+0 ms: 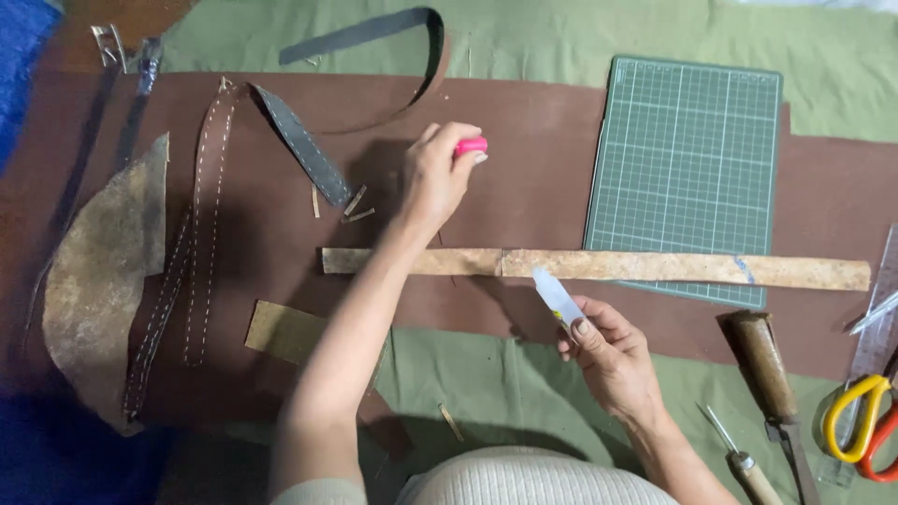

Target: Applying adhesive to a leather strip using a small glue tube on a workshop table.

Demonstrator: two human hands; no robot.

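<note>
Fingers (465, 140) of the left hand (438, 173) pinch a pink object (471, 146), perhaps a lighter; right hand (608, 351) grips a white blade (555, 296).

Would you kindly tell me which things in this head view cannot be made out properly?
- Pink object: mostly enclosed by the left hand, so its kind is unclear.
- White blade-like piece: its lower end is hidden in the right hand.
- Scissors: cut off by the right edge.
- Long leather strip: partly crossed by the left forearm.
- Awl: handle cut off by the bottom edge.
</note>
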